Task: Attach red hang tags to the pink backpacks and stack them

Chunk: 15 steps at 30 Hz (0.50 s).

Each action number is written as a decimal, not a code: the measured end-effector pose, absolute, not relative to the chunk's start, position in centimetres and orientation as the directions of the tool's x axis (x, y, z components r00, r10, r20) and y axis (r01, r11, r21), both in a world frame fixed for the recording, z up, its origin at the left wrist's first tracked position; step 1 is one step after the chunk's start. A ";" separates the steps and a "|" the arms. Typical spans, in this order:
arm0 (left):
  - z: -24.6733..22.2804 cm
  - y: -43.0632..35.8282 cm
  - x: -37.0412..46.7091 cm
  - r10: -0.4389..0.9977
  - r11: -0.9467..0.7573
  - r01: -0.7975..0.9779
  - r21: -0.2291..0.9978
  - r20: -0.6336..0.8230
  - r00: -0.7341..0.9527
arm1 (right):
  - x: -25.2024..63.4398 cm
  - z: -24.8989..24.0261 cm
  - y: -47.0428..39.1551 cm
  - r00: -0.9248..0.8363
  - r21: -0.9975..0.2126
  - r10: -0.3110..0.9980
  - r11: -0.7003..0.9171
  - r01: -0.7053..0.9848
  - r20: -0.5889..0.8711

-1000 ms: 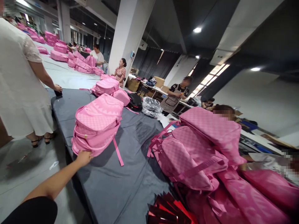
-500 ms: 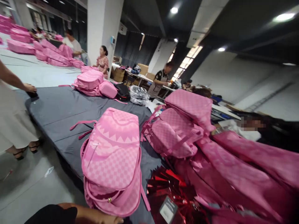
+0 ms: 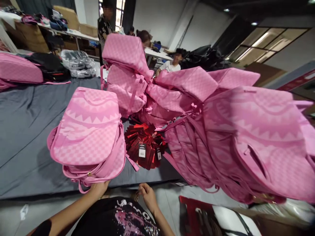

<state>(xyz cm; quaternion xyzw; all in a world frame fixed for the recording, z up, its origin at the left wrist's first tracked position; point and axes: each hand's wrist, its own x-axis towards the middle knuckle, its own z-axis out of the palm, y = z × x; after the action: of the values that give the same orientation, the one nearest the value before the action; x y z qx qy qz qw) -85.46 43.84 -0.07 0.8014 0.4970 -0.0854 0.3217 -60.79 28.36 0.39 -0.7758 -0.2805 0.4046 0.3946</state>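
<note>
A pink backpack (image 3: pixel 88 127) with a checked, zigzag-patterned front lies front up near the edge of the grey-covered table. My left hand (image 3: pixel 100 189) is at its near bottom end, the fingers hidden by the bag. To the right, just off the table edge, my right hand (image 3: pixel 147 194) is closed in a pinch. A small shiny thing hangs by its fingertips, too small to name. Between the backpack and a pile of more bags lies a fan of shiny red tags (image 3: pixel 147 160), some with black-and-white labels.
Several pink backpacks (image 3: pixel 261 131) are heaped along the right, reaching over the table edge. At the back left are a black bag (image 3: pixel 49 67) and plastic-wrapped goods (image 3: pixel 77 64). A red-and-white package (image 3: pixel 197 213) is below on the right. Several people are beyond the table.
The view has swung to the right and down. The backpack now appears further left, and my right hand has come into view. My left hand stays by the backpack's bottom end.
</note>
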 end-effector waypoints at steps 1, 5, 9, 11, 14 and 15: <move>0.5 43.1 -85.9 0.740 -0.330 0.854 0.402 -0.452 0.498 | -60.1 0.4 28.1 0.518 -0.843 0.757 -0.525 0.117 -0.400; 2.5 40.3 -86.9 0.712 -0.449 0.870 0.202 -0.507 0.485 | -55.8 0.1 27.9 0.536 -0.846 0.755 -0.517 0.132 -0.378; 5.4 39.7 -81.3 0.647 -0.412 0.889 0.200 -0.623 0.440 | -50.2 -1.0 28.3 0.530 -0.849 0.757 -0.514 0.124 -0.382; 7.0 40.3 -74.9 0.620 -0.377 0.839 0.393 -0.565 0.544 | -47.3 -1.3 28.8 0.513 -0.858 0.774 -0.497 0.130 -0.371; 8.4 42.6 -63.4 0.705 -0.283 0.648 0.708 -0.304 0.640 | -42.7 -1.2 30.2 0.483 -0.869 0.815 -0.455 0.195 -0.319; 8.4 43.7 -59.9 0.748 -0.260 0.638 0.725 -0.267 0.607 | -41.1 -1.1 31.0 0.471 -0.868 0.830 -0.442 0.229 -0.298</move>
<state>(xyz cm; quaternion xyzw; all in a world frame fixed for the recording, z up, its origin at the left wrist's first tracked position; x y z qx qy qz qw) -59.87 43.69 8.43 0.7909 0.4383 0.0651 0.4219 -41.09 31.03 -1.10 -0.7599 -0.3484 0.3785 0.3973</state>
